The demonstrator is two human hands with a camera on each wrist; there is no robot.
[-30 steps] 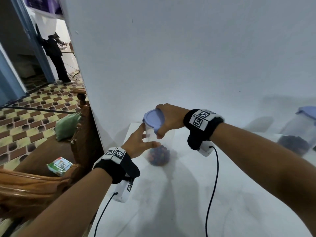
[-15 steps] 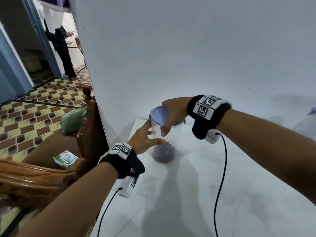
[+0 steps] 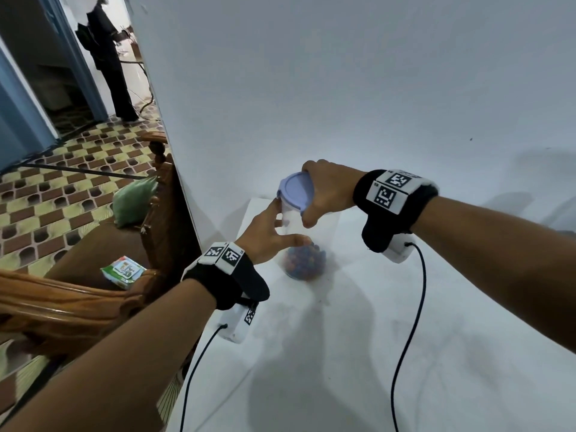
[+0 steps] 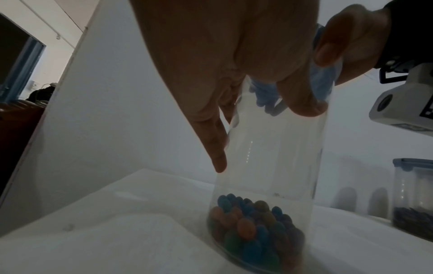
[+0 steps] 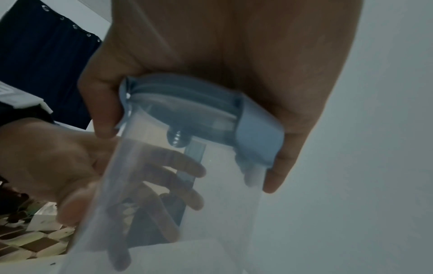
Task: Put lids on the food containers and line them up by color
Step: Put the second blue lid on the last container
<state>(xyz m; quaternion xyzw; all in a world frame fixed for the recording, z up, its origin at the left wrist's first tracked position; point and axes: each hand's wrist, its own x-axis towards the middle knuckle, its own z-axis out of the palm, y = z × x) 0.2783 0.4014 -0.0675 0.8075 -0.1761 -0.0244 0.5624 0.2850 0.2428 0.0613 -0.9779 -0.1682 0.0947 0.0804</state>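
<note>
Head view has the clear container [image 3: 307, 244] standing at the far left corner of the white tabletop [image 3: 358, 353], colorful candies [image 3: 304, 263] piled in its bottom. The right hand [image 3: 327, 191] is clamped over the light blue lid [image 3: 294, 190], which sits on the container's mouth, fingers curled round its rim. The left hand [image 3: 268, 232] wraps the container's side lower down. Left wrist view catches a second lidded container [image 4: 413, 200] off to the right on the same tabletop.
</note>
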